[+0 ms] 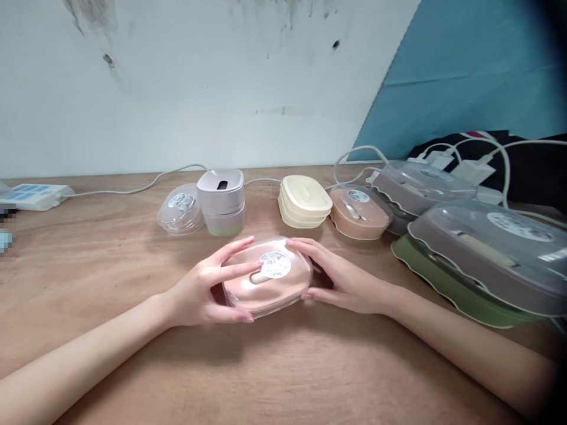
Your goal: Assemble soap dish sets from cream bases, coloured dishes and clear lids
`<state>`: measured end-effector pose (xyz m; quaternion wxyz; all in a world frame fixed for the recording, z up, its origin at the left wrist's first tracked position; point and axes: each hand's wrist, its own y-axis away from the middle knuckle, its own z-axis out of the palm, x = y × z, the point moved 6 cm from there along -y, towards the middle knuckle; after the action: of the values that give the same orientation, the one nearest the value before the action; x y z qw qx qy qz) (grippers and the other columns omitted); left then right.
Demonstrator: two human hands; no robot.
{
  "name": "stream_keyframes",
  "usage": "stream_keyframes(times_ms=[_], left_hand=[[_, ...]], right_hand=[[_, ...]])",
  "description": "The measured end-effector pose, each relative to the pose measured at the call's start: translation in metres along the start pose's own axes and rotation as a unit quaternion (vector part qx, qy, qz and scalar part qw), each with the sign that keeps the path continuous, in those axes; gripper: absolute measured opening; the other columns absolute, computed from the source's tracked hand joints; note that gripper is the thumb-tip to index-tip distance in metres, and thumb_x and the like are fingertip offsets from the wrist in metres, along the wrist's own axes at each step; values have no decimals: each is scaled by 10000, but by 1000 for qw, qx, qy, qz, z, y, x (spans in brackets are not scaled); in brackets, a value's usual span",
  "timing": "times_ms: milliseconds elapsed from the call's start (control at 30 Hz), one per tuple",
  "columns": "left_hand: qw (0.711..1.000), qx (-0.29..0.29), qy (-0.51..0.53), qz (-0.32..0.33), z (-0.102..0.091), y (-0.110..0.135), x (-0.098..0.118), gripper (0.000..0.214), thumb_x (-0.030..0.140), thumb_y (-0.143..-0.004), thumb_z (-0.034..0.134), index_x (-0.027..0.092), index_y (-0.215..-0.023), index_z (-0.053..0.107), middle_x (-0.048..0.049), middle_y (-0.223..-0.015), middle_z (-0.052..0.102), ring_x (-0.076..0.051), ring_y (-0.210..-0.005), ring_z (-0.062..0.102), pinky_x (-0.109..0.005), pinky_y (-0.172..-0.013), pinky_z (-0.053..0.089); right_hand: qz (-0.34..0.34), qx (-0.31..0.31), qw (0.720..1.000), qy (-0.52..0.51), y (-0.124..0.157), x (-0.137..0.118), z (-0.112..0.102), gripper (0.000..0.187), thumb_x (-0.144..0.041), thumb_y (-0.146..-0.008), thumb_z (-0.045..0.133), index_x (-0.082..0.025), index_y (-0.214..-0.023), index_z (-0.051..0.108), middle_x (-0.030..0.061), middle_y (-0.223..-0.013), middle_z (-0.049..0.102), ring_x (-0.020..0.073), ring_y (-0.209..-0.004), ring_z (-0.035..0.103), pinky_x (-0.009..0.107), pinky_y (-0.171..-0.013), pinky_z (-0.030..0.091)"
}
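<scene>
Between my hands is a pink lunch box (261, 298) with a clear lid and a round white sticker (275, 265), tilted slightly just above or on the table. My left hand (217, 286) grips its left side, thumb at the near edge and one finger across the lid near the sticker. On the right side, my right hand (336, 277) holds the rim between thumb and fingers. Behind it stand a stack of lilac containers (221, 203), a pile of clear lids (181, 209) and a stack of cream lids (305, 200).
An orange-pink lidded box (361, 212) sits behind to the right. Larger grey lidded boxes (487, 254) and a green one (456, 295) crowd the right side. White cables and plugs (473, 170) lie behind them. A white power strip (38, 196) is at the far left.
</scene>
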<state>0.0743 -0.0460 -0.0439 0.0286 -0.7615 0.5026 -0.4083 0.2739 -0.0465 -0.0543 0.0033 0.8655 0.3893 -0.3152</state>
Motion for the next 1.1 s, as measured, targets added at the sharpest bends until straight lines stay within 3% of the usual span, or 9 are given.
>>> stream_keyframes(times_ms=[300, 433, 533, 633, 733, 867, 967, 1033, 1100], left_hand=[[999, -23, -41, -22, 3, -1, 2, 701, 377, -735, 737, 264, -1356, 431, -145, -1494, 224, -368, -1352, 269, -528, -1047, 338], [998, -60, -37, 3, 7, -5, 4, 739, 381, -750, 725, 273, -1388, 368, -146, -1510, 163, -361, -1380, 194, -538, -1063, 303], [996, -85, -21, 3, 10, -5, 4, 867, 385, -744, 732, 294, -1443, 227, -149, -1517, 143, -348, -1400, 123, -535, -1076, 278], [996, -79, -19, -33, 12, -2, -3, 1085, 396, -707, 763, 285, -1471, 0, -178, -1518, 142, -345, -1394, 160, -527, -1075, 283], [996, -55, -29, -67, 13, 2, -10, 1188, 379, -686, 783, 261, -1459, -112, -198, -1513, 169, -345, -1375, 230, -510, -1065, 315], [998, -11, -28, -58, 9, 4, -11, 1068, 301, -769, 717, 260, -1462, -95, -180, -1490, 253, -325, -1337, 328, -487, -1041, 368], [999, -6, -23, -24, 9, 3, -7, 932, 293, -835, 639, 269, -1469, -44, -173, -1463, 304, -296, -1299, 395, -444, -997, 435], [999, -17, -32, -1, 10, 3, -4, 875, 306, -858, 606, 265, -1471, -17, -175, -1444, 323, -281, -1281, 417, -429, -992, 445], [999, -28, -42, 13, 12, 3, -2, 820, 314, -873, 582, 259, -1471, 24, -174, -1426, 334, -270, -1269, 429, -417, -992, 449]], right_hand=[[19, -6, 997, -68, -2, 3, 3, 782, -329, -746, 691, -256, -1360, 212, 132, -1391, 384, 264, -1258, 438, 463, -1011, 416], [3, -19, 997, -79, -2, -1, 3, 835, -284, -733, 699, -251, -1377, 169, 148, -1480, 216, 266, -1346, 306, 466, -1065, 339], [-29, -38, 996, -80, -2, -5, 4, 851, -270, -706, 723, -274, -1384, 209, 125, -1473, 187, 270, -1369, 247, 447, -1083, 303], [-58, -29, 995, -73, 0, -8, 2, 796, -272, -671, 748, -287, -1331, 303, 110, -1368, 278, 266, -1297, 350, 415, -1047, 352], [-70, 7, 997, -45, 3, -11, -8, 775, -256, -650, 747, -287, -1301, 327, 104, -1288, 321, 267, -1234, 408, 398, -1004, 398], [-100, 143, 983, 51, 9, -25, -46, 714, -291, -640, 740, -307, -1265, 395, 92, -1247, 375, 299, -1202, 423, 427, -948, 440], [-84, 324, 933, 131, 18, -35, -92, 730, -361, -611, 768, -317, -1255, 426, 79, -1213, 442, 313, -1163, 443, 493, -952, 408], [14, 439, 883, 163, 25, -30, -123, 755, -446, -591, 769, -291, -1253, 442, 81, -1190, 471, 307, -1113, 476, 516, -933, 402], [170, 493, 833, 183, 33, -16, -145, 780, -526, -568, 752, -243, -1238, 469, 96, -1141, 491, 302, -1063, 499, 518, -905, 409]])
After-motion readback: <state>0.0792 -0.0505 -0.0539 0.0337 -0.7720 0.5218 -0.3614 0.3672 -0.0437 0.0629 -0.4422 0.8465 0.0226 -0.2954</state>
